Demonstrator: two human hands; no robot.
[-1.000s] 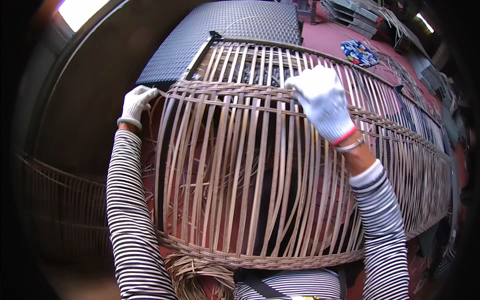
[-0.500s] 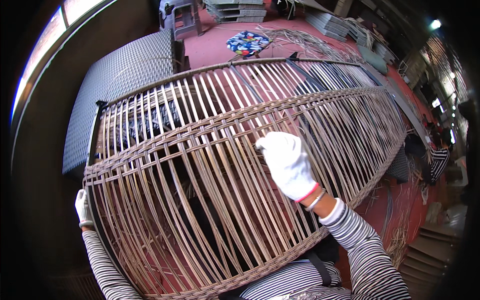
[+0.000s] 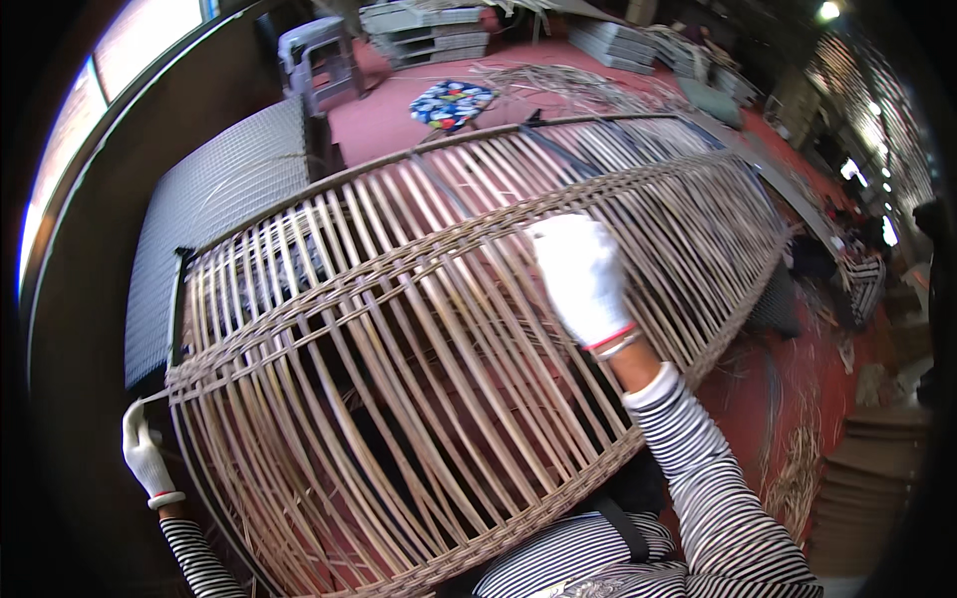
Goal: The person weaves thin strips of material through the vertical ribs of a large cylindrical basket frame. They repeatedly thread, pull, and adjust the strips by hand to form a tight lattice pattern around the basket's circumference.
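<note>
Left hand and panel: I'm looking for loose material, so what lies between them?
A thin, pale strand spans the short gap from the left hand to the end of the panel's woven band, shown in the head view.

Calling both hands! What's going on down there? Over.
Left hand at a strand beside the panel. Right hand over the panel, grip unclear. Panel: woven band across, gaps showing. Grey stool beyond, apart from both hands.
</note>
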